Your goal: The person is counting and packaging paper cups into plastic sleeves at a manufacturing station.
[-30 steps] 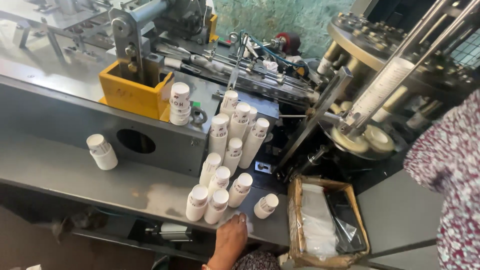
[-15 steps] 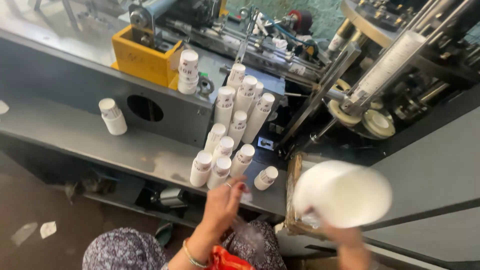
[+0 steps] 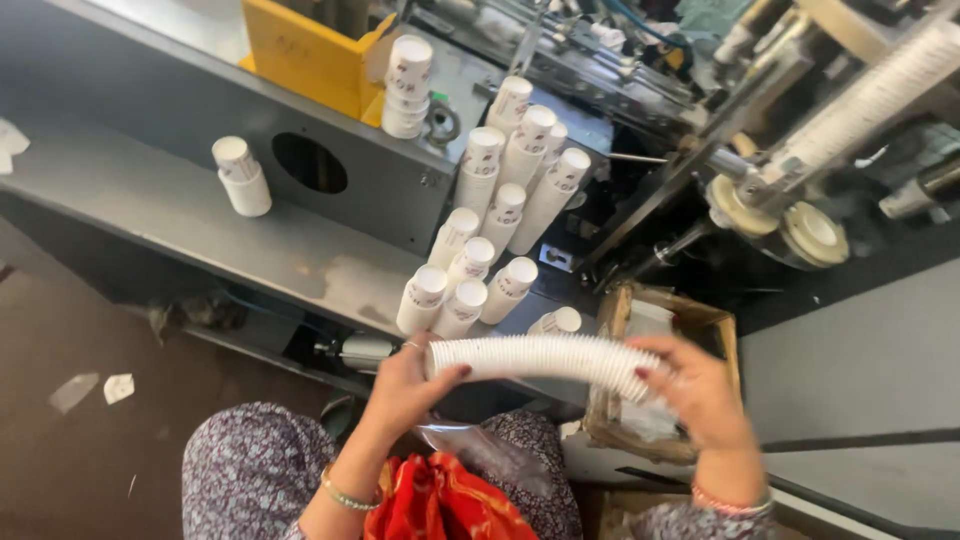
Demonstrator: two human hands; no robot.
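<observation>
1. Hands are both on a long white ribbed stack of nested paper cups [image 3: 545,358], held sideways at waist height. Half a second ago the right hand carried a white rounded bundle low at the right while the left reached toward the grey metal table; now the stack is spanned between the two.
2. Judgement: the stack looks gathered and under control, carried clear of the table.
3. Left hand [image 3: 405,385]: grip wrapped around the left end of the stack, thumb on top, fingers curled under, pressed onto it.
4. Right hand [image 3: 695,390]: grip cupped over the right end, fingers part spread along the rims, touching and supporting it.
5. Stack sits in front of the body, just below the cluster of upright white printed paper cup stacks [image 3: 470,285] on the grey metal table [image 3: 180,200].
6. Brown cardboard box [image 3: 690,325] lies behind the right hand; yellow metal housing [image 3: 300,45] is well apart, at the top.
7. Lone white cup stack [image 3: 240,175] stands at the left of the table.
</observation>
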